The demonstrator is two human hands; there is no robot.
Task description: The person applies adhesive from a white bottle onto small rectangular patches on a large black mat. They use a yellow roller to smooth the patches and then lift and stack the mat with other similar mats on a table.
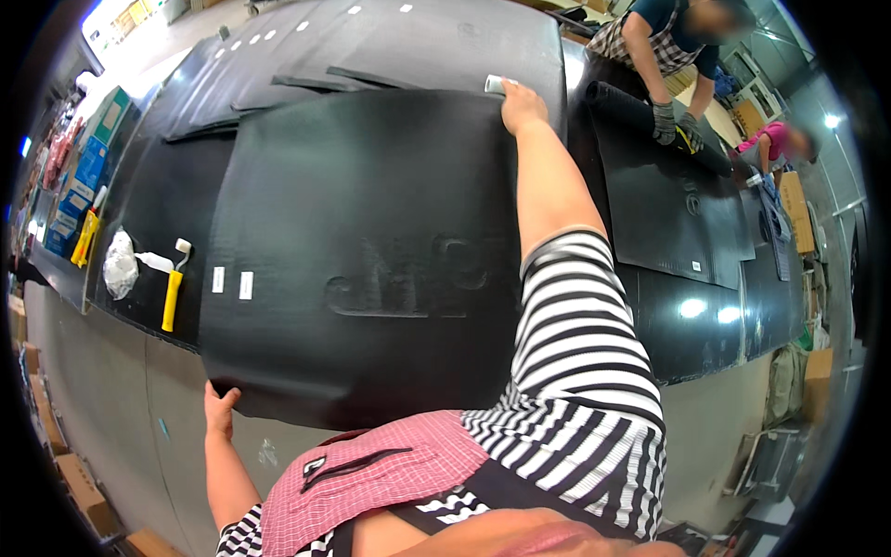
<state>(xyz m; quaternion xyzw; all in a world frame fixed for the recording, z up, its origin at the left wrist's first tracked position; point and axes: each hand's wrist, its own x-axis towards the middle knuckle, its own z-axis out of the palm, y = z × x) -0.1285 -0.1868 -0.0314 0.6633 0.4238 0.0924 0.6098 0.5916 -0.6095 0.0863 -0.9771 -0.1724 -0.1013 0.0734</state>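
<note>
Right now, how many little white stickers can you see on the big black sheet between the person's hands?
2. One sticker is near the left edge of the black sheet; the other sticker is just right of it. Any underneath would be hidden.

White light floods the upper left, glare spots the tabletop [664, 330], and edges bend into blackness.

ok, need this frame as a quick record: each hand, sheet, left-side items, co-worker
left hand: gripping the near-left corner of the large flexible black sheet
right hand: at its far-right corner, small white object at the fingertips; grip unclear
sheet markings: two small white rectangular labels near left edge, embossed lettering
left of sheet: yellow-handled tool with white head, crumpled whitish plastic bag
co-worker: grey-gloved hands at partly rolled black sheet
</note>
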